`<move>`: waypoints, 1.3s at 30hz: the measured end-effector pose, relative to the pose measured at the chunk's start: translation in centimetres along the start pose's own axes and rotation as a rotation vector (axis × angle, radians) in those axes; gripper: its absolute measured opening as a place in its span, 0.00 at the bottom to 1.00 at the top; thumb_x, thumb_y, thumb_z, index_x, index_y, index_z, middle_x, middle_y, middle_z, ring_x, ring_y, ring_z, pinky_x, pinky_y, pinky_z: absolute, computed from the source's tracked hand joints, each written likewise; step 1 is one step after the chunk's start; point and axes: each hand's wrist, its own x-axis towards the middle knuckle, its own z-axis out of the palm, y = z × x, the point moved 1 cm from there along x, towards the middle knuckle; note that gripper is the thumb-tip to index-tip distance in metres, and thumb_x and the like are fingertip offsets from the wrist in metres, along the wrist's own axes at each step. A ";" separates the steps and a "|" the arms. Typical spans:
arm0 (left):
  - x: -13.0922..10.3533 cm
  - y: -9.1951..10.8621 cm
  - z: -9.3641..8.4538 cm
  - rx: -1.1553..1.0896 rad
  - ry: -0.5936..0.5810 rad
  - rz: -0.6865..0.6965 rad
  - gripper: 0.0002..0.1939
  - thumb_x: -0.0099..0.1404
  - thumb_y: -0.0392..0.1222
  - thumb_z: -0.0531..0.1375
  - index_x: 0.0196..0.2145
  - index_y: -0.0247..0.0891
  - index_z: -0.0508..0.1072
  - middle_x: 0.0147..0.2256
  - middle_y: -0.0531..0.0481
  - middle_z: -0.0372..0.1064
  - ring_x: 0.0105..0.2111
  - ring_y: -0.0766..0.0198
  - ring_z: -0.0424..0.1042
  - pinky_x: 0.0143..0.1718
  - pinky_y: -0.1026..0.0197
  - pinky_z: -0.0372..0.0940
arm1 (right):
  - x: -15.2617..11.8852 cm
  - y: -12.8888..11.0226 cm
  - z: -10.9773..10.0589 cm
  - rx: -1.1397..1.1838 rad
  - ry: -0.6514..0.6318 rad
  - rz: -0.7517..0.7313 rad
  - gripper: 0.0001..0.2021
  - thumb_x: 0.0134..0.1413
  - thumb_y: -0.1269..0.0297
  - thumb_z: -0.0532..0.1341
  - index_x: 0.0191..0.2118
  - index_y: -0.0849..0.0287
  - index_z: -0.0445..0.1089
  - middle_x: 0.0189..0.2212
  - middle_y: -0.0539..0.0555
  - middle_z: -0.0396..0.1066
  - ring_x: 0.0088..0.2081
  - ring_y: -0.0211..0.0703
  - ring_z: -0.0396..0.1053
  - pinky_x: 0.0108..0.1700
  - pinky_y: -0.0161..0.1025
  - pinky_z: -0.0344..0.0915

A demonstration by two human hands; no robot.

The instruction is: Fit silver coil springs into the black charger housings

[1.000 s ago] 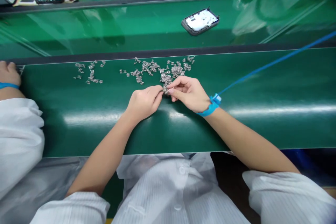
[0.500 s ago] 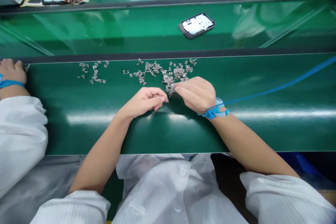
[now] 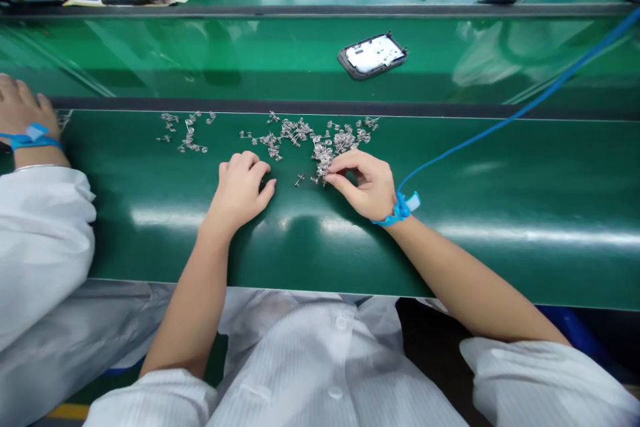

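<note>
the left hand [image 3: 241, 190] has moved left, loosely open, while the right hand [image 3: 327, 174] nearly pinches at shiny, coiled, tangled metal pieces [image 3: 322, 152], its hold unclear.

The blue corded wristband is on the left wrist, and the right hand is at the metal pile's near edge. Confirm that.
No: the head view shows the corded wristband on the right wrist. The right hand is indeed at the near edge of the metal pile.
</note>
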 end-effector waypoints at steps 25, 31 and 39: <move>0.2 5.0 2.2 -0.315 0.312 0.307 0.09 0.75 0.37 0.51 0.43 0.39 0.71 0.35 0.48 0.75 0.34 0.62 0.73 0.40 0.54 0.58 | -1.5 -1.8 1.1 -0.303 -0.085 -0.043 0.04 0.68 0.65 0.56 0.45 0.55 0.67 0.35 0.53 0.78 0.35 0.44 0.76 0.37 0.39 0.70; 0.1 4.9 2.6 -0.204 0.436 0.264 0.06 0.74 0.38 0.54 0.39 0.41 0.71 0.28 0.53 0.72 0.28 0.64 0.70 0.38 0.55 0.59 | -1.3 -2.0 1.3 0.147 -0.190 0.254 0.09 0.65 0.64 0.58 0.49 0.54 0.60 0.28 0.46 0.74 0.27 0.37 0.71 0.31 0.35 0.66; 0.2 5.2 2.5 -0.165 0.463 0.349 0.05 0.71 0.36 0.56 0.39 0.40 0.72 0.27 0.53 0.69 0.26 0.64 0.66 0.37 0.55 0.56 | -0.3 -1.8 0.7 0.117 -0.363 0.085 0.21 0.57 0.66 0.63 0.56 0.57 0.67 0.43 0.55 0.74 0.36 0.40 0.70 0.37 0.38 0.70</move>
